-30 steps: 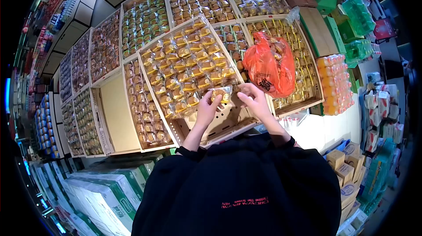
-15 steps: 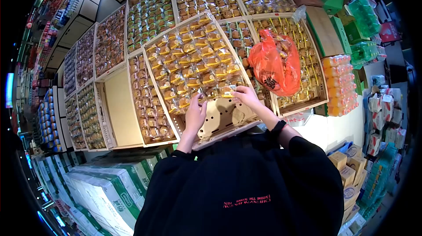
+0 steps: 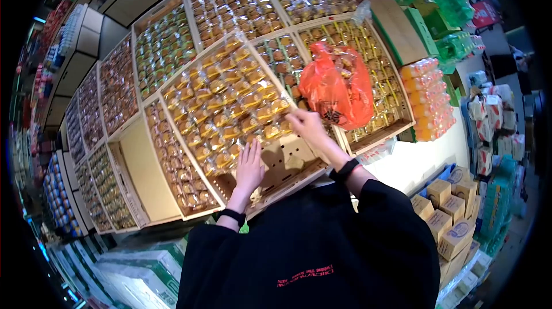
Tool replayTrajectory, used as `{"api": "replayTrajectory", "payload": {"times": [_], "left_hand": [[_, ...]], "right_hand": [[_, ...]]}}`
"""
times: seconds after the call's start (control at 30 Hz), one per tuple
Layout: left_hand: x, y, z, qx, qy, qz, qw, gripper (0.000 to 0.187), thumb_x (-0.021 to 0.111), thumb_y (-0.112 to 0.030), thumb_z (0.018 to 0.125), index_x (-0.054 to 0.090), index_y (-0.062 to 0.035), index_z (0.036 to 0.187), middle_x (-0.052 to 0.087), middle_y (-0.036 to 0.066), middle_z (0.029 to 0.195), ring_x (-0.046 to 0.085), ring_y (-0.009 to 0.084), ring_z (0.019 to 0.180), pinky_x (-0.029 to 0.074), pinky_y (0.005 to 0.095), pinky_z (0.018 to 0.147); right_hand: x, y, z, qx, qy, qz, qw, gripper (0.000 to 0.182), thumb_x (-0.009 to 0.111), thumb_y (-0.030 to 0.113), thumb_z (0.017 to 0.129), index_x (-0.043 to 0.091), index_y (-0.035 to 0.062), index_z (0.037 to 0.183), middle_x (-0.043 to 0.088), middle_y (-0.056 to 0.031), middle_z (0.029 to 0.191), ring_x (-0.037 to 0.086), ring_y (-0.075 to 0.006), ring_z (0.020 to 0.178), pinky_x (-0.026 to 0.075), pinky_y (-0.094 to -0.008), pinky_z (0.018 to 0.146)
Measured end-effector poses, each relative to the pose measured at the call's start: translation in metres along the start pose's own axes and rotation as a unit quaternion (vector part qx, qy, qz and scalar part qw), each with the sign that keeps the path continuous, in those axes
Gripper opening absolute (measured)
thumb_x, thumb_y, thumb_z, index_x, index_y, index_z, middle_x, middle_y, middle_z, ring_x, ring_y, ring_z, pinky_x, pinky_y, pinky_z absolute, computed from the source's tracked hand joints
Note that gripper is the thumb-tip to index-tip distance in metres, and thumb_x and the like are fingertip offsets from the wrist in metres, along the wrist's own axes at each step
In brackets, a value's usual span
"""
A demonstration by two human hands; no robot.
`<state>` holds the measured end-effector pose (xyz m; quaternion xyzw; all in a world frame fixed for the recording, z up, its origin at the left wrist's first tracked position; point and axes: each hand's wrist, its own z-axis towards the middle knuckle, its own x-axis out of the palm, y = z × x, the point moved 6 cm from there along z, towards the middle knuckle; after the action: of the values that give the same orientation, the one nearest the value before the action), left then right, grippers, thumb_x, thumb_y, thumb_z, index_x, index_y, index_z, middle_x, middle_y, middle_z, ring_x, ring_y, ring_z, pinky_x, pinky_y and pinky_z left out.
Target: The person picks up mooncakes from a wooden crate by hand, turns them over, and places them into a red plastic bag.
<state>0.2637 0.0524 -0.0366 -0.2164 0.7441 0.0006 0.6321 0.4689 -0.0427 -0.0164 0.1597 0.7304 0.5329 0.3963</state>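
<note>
A wooden tray (image 3: 259, 56) tilts toward me, filled in its upper part with rows of small cakes in clear and yellow wrappers (image 3: 224, 96). My left hand (image 3: 250, 170) lies with fingers stretched out against the lowest row of wrapped cakes. At the tray's right side, my right hand (image 3: 310, 129) has its fingers bent together by the rim and the end of a row. Whatever its fingertips hold, if anything, is hidden. Below the cakes shows the tray's bare perforated bottom (image 3: 279, 162).
A red plastic bag (image 3: 339, 87) rests on the wrapped cakes to the right. A bare wooden tray (image 3: 150, 165) is on the left, among several filled ones. Orange drink bottles (image 3: 428, 99) stand at right, cardboard boxes (image 3: 454, 237) at lower right, and green-white cartons (image 3: 141, 271) at lower left.
My left hand has gone from bent fingers to flat, spread ones on the cakes. My right hand has moved to the tray's right rim. The view has shifted, so the trays appear further left.
</note>
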Motion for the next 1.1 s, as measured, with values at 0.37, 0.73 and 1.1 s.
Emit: {"api": "replayTrajectory", "payload": {"times": [0.37, 0.73, 1.1], "left_hand": [[-0.005, 0.000, 0.006, 0.005, 0.033, -0.034, 0.999, 0.081, 0.066, -0.018, 0.071, 0.023, -0.0024, 0.138, 0.023, 0.016, 0.143, 0.023, 0.0330, 0.131, 0.019, 0.0446, 0.108], [-0.004, 0.004, 0.008, -0.004, 0.060, -0.068, 0.996, 0.080, 0.064, -0.019, 0.073, 0.021, -0.0045, 0.139, 0.021, 0.014, 0.144, 0.021, 0.0325, 0.132, 0.014, 0.0456, 0.109], [-0.041, -0.015, 0.043, 0.031, -0.093, -0.186, 0.978, 0.047, 0.058, -0.013, 0.077, 0.045, -0.0040, 0.120, 0.046, 0.014, 0.124, 0.043, 0.0324, 0.115, 0.035, 0.0408, 0.097]], "right_hand": [[-0.157, -0.135, 0.119, 0.021, -0.199, -0.280, 0.939, 0.027, 0.056, 0.011, 0.075, 0.059, 0.0022, 0.100, 0.061, -0.0179, 0.096, 0.058, -0.0355, 0.090, 0.046, -0.0414, 0.081], [-0.196, -0.135, 0.088, 0.044, -0.331, -0.249, 0.909, 0.019, 0.052, 0.017, 0.084, 0.060, 0.0001, 0.083, 0.060, -0.0184, 0.081, 0.059, -0.0343, 0.078, 0.045, -0.0419, 0.067], [-0.105, -0.048, -0.001, 0.053, -0.134, 0.112, 0.983, 0.019, 0.049, 0.011, 0.089, 0.060, -0.0041, 0.084, 0.059, -0.0039, 0.066, 0.052, -0.0079, 0.059, 0.042, -0.0227, 0.056]]}}
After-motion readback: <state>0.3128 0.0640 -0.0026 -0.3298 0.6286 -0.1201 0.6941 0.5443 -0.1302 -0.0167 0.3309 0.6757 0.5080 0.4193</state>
